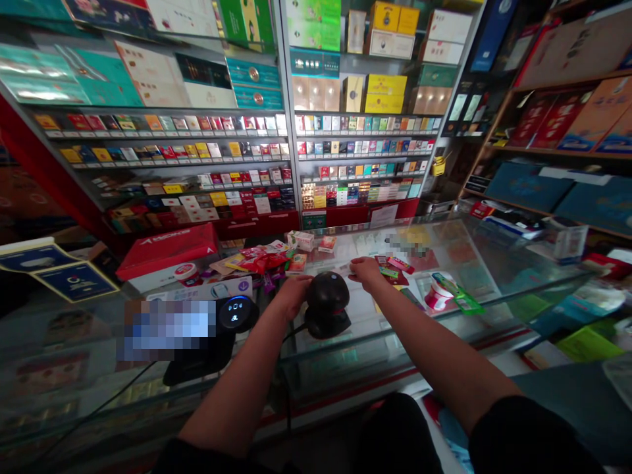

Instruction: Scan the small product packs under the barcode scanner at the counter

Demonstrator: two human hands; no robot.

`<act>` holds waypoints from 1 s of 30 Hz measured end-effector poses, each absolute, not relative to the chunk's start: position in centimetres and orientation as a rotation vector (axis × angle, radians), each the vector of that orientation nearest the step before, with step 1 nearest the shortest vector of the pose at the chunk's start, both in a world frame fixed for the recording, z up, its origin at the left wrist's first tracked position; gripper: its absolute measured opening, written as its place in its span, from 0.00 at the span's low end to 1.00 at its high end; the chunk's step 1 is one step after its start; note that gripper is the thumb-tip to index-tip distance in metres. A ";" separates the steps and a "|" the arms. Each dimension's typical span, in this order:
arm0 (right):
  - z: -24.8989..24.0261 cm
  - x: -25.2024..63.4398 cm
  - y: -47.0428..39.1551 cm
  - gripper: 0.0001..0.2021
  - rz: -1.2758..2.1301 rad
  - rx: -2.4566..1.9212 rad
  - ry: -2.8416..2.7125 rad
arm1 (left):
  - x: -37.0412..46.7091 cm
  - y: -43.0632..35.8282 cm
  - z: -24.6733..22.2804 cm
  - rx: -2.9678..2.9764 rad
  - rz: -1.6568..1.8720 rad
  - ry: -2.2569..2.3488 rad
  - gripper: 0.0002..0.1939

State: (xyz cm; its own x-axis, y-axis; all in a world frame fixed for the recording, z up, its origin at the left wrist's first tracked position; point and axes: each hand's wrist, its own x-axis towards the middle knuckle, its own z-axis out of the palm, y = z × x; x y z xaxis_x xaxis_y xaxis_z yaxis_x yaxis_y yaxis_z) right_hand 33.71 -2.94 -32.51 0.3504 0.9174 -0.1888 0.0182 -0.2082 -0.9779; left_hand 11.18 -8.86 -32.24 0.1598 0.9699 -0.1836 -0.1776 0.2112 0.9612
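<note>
A black dome-shaped desktop scanner (328, 296) stands on the glass counter between my forearms. Close against its left side is my left hand (296, 295), with its fingertips partly hidden behind the dome. Just right of the scanner and beyond it, my right hand (366, 272) has its fingers curled together; what they hold, if anything, I cannot make out. Beyond my left hand lies a heap of colourful snack packets (264, 258), with a small orange box (297, 263) at its edge. Small red and green packets (395, 266) lie right of my right hand.
A pink-and-white cup (438, 294) and a green packet (467, 301) sit on the counter's right. At left are a round black device with lit icons (236, 314), a blurred screen (168, 329) and a red-lidded box (168, 253). Shelves of small packs (257, 151) stand behind.
</note>
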 end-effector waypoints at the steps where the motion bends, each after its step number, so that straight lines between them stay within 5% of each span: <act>1: -32.5 33.8 -3.1 0.09 1.065 -1.521 -0.868 | 11.2 -8.7 -32.4 0.975 1.040 1.036 0.13; 10: -32.1 35.7 -4.9 0.13 1.188 -1.272 -0.758 | 11.7 -8.2 -31.1 0.746 1.175 0.972 0.12; 30: -31.7 36.8 -11.9 0.13 0.865 -1.263 -0.880 | 13.7 -5.7 -27.2 0.947 0.943 0.867 0.10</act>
